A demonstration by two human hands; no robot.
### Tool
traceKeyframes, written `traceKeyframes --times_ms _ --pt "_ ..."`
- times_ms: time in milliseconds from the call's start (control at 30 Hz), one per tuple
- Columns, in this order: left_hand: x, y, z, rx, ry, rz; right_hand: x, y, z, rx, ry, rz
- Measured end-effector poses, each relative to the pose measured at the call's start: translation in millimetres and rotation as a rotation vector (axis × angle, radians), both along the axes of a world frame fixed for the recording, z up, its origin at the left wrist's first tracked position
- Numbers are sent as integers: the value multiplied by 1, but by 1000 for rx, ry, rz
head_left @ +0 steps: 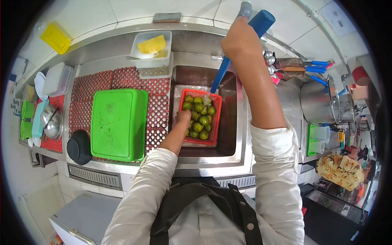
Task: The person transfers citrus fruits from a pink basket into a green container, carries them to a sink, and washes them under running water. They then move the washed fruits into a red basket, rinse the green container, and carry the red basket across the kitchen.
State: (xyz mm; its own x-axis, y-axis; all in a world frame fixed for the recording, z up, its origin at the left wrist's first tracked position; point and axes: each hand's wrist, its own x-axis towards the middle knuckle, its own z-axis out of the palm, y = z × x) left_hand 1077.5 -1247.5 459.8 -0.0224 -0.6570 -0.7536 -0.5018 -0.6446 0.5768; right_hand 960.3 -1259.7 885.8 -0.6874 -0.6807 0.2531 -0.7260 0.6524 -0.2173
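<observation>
My left hand (183, 118) is closed at the left rim of a red plastic basket (219, 118), its fingers mostly hidden. Small green limes (203, 120) fill the basket, which sits in a steel sink (228, 139). Above the sink's back edge, my right hand (241, 38) is wrapped round a blue hose (221, 74) beside a grey tap fitting (245, 9). The hose slants down with its lower end over the basket's far side. Whitish water shows on the limes just below that end.
An upturned green tub (116, 122) lies on the red perforated mat (87, 92) left of the sink. Behind it stands a clear container (153, 61) with a yellow sponge (152, 44). A black bowl (79, 147) is at the front left; a large steel pot (318, 100) stands right.
</observation>
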Motion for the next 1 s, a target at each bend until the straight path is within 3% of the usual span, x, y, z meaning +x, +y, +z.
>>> traceKeyframes --times_ms 33,100,167,200,233,267,300,333,433,467,533,567,633,700,767,833,867,933,1000 --pt "3 3 9 -36 -66 -67 -1 5 -4 0 1 -2" --pt "6 3 1 -51 -124 -109 -7 25 -25 -442 13 161" --pt "8 2 -11 -69 -171 -145 -16 44 -73 -899 -350 262" --pt "11 3 -18 -13 -119 -88 5 65 -93 -998 -738 58" --pt "12 5 -26 46 -71 -30 0 83 -143 -843 -801 15" --pt "12 6 -32 49 -76 -18 0 105 -196 -621 -1037 -95" --pt "15 7 -41 116 -41 15 -16 129 -310 -289 -827 -40" --pt "17 8 -47 179 -7 46 1 139 -303 318 -833 -76" --pt "16 14 -28 -2 -106 -37 -2 185 -454 271 -873 -159" --pt "15 14 -50 -9 -115 -33 2 184 -454 266 -882 -152" --pt "11 14 -99 -261 -293 -55 7 178 -454 140 -966 -344" --pt "18 8 -117 -259 -149 -167 3 180 -478 126 -973 -343" --pt "16 3 -67 -195 -21 -123 -11 184 -543 24 -882 -392" --pt "14 -1 -54 -120 110 -81 -5 175 -505 -39 -887 -424" --pt "17 -14 -69 232 287 156 -7 169 -465 -93 -890 -452" --pt "16 -12 -3 242 354 184 -2 175 -439 -403 -955 -345" --pt "19 -6 30 255 426 213 2 182 -411 -393 -965 -351" --pt "43 4 51 36 426 -41 -1 185 -330 -432 -946 -233" --pt "65 13 100 -248 366 -336 1 190 -251 -653 -908 -116"
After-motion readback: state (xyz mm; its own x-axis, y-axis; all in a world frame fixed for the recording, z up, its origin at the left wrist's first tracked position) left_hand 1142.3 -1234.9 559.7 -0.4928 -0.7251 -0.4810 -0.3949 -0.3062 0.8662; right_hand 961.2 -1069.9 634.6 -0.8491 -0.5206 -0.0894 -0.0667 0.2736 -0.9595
